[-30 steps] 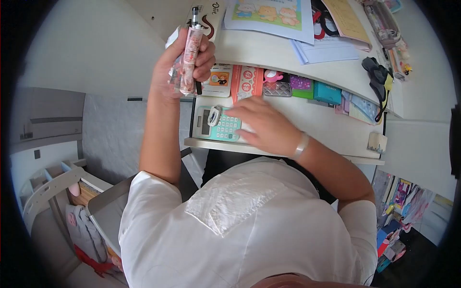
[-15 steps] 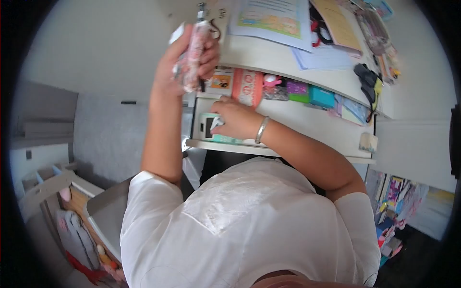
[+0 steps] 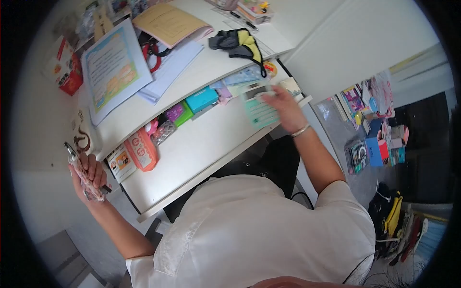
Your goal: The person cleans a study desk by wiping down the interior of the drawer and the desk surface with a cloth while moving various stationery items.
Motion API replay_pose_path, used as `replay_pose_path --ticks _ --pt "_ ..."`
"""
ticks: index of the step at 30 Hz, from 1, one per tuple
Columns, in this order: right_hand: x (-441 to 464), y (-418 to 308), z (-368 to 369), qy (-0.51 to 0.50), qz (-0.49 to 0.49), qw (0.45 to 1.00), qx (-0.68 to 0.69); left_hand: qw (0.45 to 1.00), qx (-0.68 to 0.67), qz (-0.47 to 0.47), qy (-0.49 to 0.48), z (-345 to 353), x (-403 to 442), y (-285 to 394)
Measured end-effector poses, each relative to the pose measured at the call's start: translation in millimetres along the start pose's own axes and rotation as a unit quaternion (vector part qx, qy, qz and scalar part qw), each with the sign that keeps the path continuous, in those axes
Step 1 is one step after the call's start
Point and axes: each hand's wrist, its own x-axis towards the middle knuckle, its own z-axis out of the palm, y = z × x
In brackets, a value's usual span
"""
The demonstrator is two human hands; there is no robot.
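Observation:
My left hand [image 3: 91, 175] is closed around a bundle of pens [image 3: 85, 178] with pink patterning, a metallic end poking out on top and a dark end below. It is held up beside the left end of the open drawer. Over the drawer's right end, my right hand [image 3: 287, 109], with a bracelet at the wrist, grips a mint-green calculator [image 3: 261, 111] by its side. Motion blurs the calculator; a dark display shows at its top. The white drawer [image 3: 192, 146] holds an orange packet [image 3: 142, 150], a turquoise box [image 3: 201, 99] and other small items along its back.
On the desk lie a printed sheet [image 3: 115, 69], a tan folder [image 3: 170, 21], red-handled scissors [image 3: 152, 57] and a grey-and-yellow glove [image 3: 240, 44]. A red-and-white box [image 3: 69, 69] stands at the far left. Books and boxes [image 3: 379, 144] are on the floor at right.
My right hand has carried the calculator from the drawer's left end to its right end. My left hand has lowered, still holding the pens. The view has turned to the right.

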Motion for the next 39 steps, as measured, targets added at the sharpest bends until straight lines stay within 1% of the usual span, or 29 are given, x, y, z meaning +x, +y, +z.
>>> replay_pose_path --ticks 2,5,8,11,12,13,15,16,18,19,22,25,26,29,30,33,36,38,39 --pt "2.2 2.6 -58.0 0.053 -0.024 0.995 0.081 1.000 0.005 -0.010 0.008 5.0 3.2 -6.5" --pt "2.4 -6.6 -111.7 0.138 -0.071 0.983 0.094 0.999 0.014 -0.023 0.022 14.0 4.9 -10.9" --pt "-3.0 -14.7 -110.0 0.142 -0.097 0.982 0.076 0.999 0.016 -0.033 0.020 19.7 7.7 -12.9" --pt "5.0 5.6 -89.0 0.064 -0.083 0.993 0.051 0.999 0.011 -0.035 0.029 23.5 7.3 -16.9" --pt "11.2 16.7 -83.8 0.095 -0.041 0.995 -0.012 0.999 0.009 -0.038 0.034 25.2 7.0 -17.8" --pt "16.4 21.9 -75.7 0.079 -0.070 0.994 -0.016 0.998 0.008 -0.040 0.040 27.0 6.9 -17.7" --pt "26.5 31.1 -61.1 0.047 -0.127 0.990 -0.025 0.998 0.019 -0.049 0.018 33.8 6.8 -17.0" --pt "37.2 42.0 -58.2 0.048 -0.173 0.983 -0.034 0.998 0.023 -0.055 0.006 36.1 7.2 -16.5" --pt "43.0 49.8 -60.0 0.082 -0.179 0.963 -0.185 0.998 0.021 -0.059 -0.006 37.1 6.9 -15.0" --pt "42.0 49.3 -59.0 0.097 -0.179 0.944 -0.260 0.998 0.019 -0.061 -0.012 36.7 6.2 -14.9" --pt "34.1 43.9 -58.3 0.092 -0.151 0.942 -0.285 0.997 0.011 -0.071 -0.004 28.3 2.1 -11.9" --pt "32.6 46.2 -61.0 0.105 -0.162 0.930 -0.314 0.997 -0.014 -0.074 -0.019 27.2 2.3 -14.3" --pt "33.3 43.5 -61.4 0.090 -0.141 0.927 -0.336 0.997 -0.009 -0.075 -0.015 25.9 1.6 -14.7" --pt "39.9 47.3 -58.7 0.099 -0.159 0.870 -0.457 0.997 0.005 -0.071 0.010 28.4 3.3 -20.0" --pt "42.0 47.7 -58.8 0.082 -0.163 0.859 -0.478 0.997 0.024 -0.076 0.024 34.5 4.5 -21.3" --pt "38.9 51.3 -57.5 0.088 -0.157 0.850 -0.495 0.993 0.042 -0.085 0.076 54.1 6.8 -24.7" --pt "19.2 50.7 -60.1 0.092 -0.285 0.853 -0.429 0.992 0.043 -0.099 0.064 58.3 8.0 -22.6" --pt "-24.5 26.6 -50.5 0.083 -0.284 0.896 -0.331 0.992 0.039 -0.102 0.062 58.9 7.1 -18.7" --pt "-41.8 33.9 -57.1 0.113 -0.279 0.902 -0.309 0.992 0.037 -0.106 0.057 59.5 9.2 -17.8"
